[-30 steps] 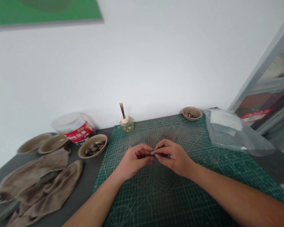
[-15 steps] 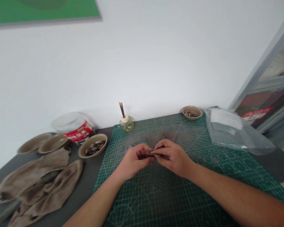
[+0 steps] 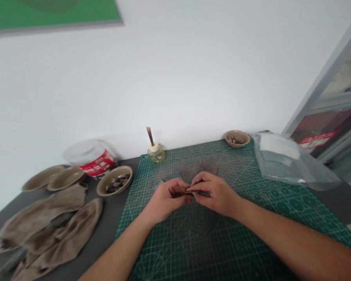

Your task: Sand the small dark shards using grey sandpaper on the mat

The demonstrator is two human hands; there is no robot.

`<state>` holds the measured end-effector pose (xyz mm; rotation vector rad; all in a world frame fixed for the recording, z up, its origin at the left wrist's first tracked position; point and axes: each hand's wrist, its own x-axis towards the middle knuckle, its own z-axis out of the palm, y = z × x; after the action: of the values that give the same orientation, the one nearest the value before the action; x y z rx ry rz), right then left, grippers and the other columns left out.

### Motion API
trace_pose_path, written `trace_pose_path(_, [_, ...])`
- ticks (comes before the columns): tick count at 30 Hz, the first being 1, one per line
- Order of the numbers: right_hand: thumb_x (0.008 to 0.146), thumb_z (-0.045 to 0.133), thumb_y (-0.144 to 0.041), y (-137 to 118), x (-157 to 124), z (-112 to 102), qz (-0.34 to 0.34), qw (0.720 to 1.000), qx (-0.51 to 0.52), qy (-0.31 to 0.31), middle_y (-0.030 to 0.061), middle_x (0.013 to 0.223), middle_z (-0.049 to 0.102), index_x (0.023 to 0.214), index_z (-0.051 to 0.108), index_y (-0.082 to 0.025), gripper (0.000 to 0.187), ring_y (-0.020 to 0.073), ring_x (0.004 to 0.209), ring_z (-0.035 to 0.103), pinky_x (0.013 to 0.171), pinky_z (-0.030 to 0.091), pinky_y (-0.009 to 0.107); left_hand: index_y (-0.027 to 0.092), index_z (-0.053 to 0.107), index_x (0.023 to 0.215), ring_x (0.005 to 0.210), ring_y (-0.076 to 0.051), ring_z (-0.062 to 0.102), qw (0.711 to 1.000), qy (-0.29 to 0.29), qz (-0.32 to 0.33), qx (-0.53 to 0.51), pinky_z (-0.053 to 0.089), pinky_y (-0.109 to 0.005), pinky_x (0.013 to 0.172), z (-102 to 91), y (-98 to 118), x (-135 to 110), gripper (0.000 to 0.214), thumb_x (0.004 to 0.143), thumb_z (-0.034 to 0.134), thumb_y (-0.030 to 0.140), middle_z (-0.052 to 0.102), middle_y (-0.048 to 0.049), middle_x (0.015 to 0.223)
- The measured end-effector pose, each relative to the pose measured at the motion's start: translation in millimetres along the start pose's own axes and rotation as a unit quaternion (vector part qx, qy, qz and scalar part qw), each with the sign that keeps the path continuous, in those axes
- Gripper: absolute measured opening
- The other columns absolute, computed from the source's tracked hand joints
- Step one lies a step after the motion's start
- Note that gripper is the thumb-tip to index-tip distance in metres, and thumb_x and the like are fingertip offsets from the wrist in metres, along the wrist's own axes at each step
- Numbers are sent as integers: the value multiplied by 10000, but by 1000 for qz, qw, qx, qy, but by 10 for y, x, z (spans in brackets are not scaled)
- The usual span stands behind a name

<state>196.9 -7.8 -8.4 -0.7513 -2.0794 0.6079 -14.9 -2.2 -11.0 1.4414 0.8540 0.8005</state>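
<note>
Green cutting mat with a pale printed grid covers much of the grey worktop, and both forearms reach in over it from the bottom edge of the view. Above the middle of the mat, the left hand and right hand meet at the fingertips, with a small dark piece pinched between them. The grip of each hand is closed on it, and the piece is too small and too hidden by the fingers to tell its exact shape. Just beyond the hands, a grey-blue flat piece and a brown flat piece lie on the mat.

A glass diffuser bottle with dark reed sticks stands at the mat's far edge. A small tan bowl of dark chunks sits at the far right corner, beside a clear plastic bag holding a white sheet. Left of the mat are a larger tan bowl of dark chunks, two shallow tan dishes, a plastic tub with a red label, and a stained beige cloth.
</note>
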Motion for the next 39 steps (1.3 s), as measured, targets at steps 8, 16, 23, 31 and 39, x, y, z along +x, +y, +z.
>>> trace_pose_path(8, [819, 642, -151, 31, 34, -31, 47, 991, -51, 111, 64, 1057, 662, 951, 733, -227, 177, 197, 1010, 616, 910, 499, 349, 184, 520, 892, 749, -165, 699, 998, 59, -11, -30, 535, -308, 735, 24, 11, 49, 222, 778, 707, 217, 728, -26, 834])
trace_pose_path(16, [839, 618, -140, -71, 4, 147, 14, 995, -63, 75, 55, 1051, 702, 1040, 699, -226, 233, 175, 970, 645, 895, 514, 309, 170, 594, 800, 583, -110, 572, 984, 135, 24, 113, 455, -219, 562, 67, 106, -7, 77, 785, 664, 200, 617, 33, 676])
trace_pose_path(23, [852, 635, -161, -28, -9, 177, -20, 986, -159, 52, 52, 1141, 702, 1071, 679, -220, 231, 196, 1012, 652, 930, 505, 346, 189, 508, 755, 568, -114, 566, 985, 115, 22, 125, 437, -220, 563, 100, 53, -7, 118, 775, 599, 116, 577, 58, 611])
trace_pose_path(31, [904, 591, -193, 8, -36, 161, -25, 974, -221, 35, 36, 1108, 736, 1174, 659, -204, 278, 186, 974, 695, 900, 536, 329, 195, 486, 734, 610, -127, 596, 989, 96, 22, 115, 451, -231, 587, 109, 52, -11, 139, 791, 607, 154, 627, 38, 647])
trace_pose_path(39, [942, 494, -136, -23, -24, 177, -108, 958, -266, 22, 80, 1300, 635, 1272, 606, -160, 349, 189, 1150, 633, 989, 519, 354, 182, 541, 670, 555, -141, 624, 980, 164, 20, 109, 483, -241, 567, 135, 128, -43, 129, 729, 645, 136, 658, 23, 587])
